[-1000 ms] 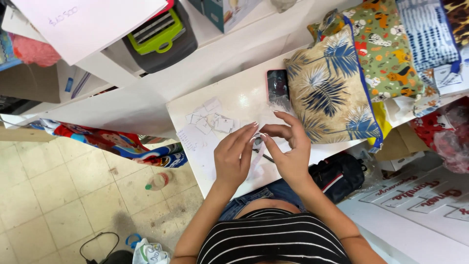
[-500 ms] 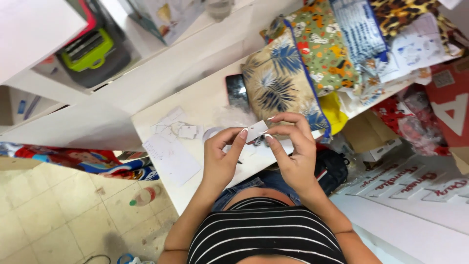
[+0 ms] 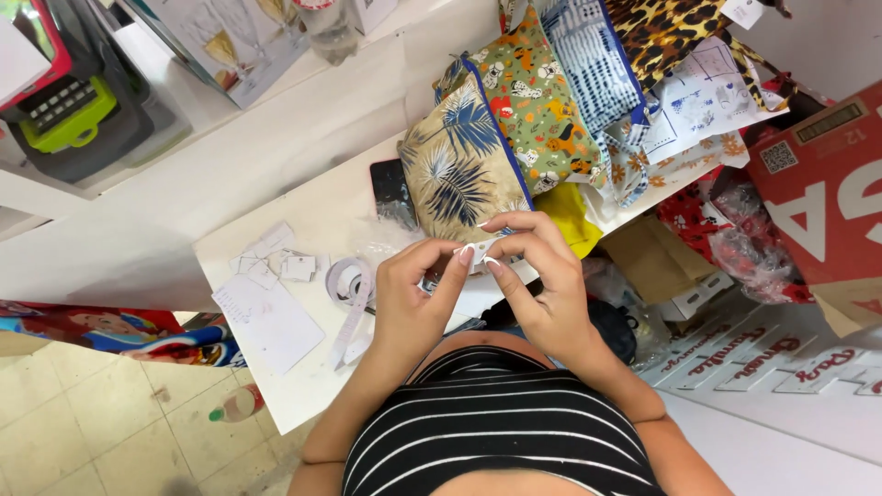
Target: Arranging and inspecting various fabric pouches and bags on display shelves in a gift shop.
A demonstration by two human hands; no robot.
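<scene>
Fingertips of our left hand and right hand pinch a small white paper tag above the white table; light, flimsy, we judge it best held by its edges.

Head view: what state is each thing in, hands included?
Left hand: raised over the table, fingers pinching the tag.
Right hand: raised, fingers pinching the tag from the other side.
Tag: small, white, held between both hands.
Tape roll: flat on the table, a strip hanging loose.
Paper slips: scattered, lying flat.
Phone: flat, screen dark.
Fabric bags: stacked upright, leaning.
Bottle: on the floor, lying down.
</scene>
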